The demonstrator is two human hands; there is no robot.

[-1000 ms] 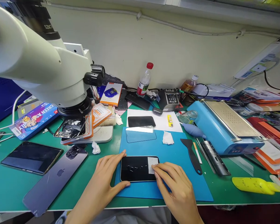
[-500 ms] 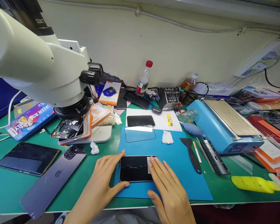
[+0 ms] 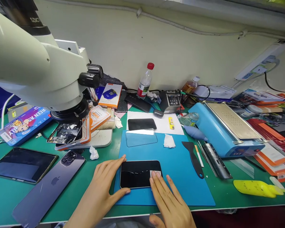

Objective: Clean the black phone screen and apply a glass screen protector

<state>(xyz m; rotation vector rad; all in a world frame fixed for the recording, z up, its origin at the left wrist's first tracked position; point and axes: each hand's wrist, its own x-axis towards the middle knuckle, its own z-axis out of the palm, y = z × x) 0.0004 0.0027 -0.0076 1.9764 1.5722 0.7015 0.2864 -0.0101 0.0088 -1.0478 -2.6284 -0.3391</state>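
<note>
A smartphone (image 3: 136, 174) with a dark, glossy screen lies face up on the blue mat (image 3: 180, 190). Its left end sits between the thumb and forefinger of my left hand (image 3: 106, 182), which are at the upper and lower edges. The fingers of my right hand (image 3: 167, 198) lie flat, pressing a small white wipe (image 3: 155, 173) against the right part of the screen. Thin white streaks cross the display. Beyond the phone rest a clear screen protector (image 3: 142, 139), a folded white tissue (image 3: 169, 141) and a black scraper (image 3: 194, 160).
A microscope (image 3: 61, 76) looms at left above phone parts. A purple phone (image 3: 49, 186) and a dark tablet-like device (image 3: 23, 164) lie left. To the right are a blue heating plate machine (image 3: 228, 133), a metal cylinder (image 3: 216, 160) and a yellow squeeze bottle (image 3: 256, 188).
My right hand has slid toward me across the phone's right end, dragging the white wipe toward the lower edge. My left hand stays at the left end. The whole view has shifted slightly.
</note>
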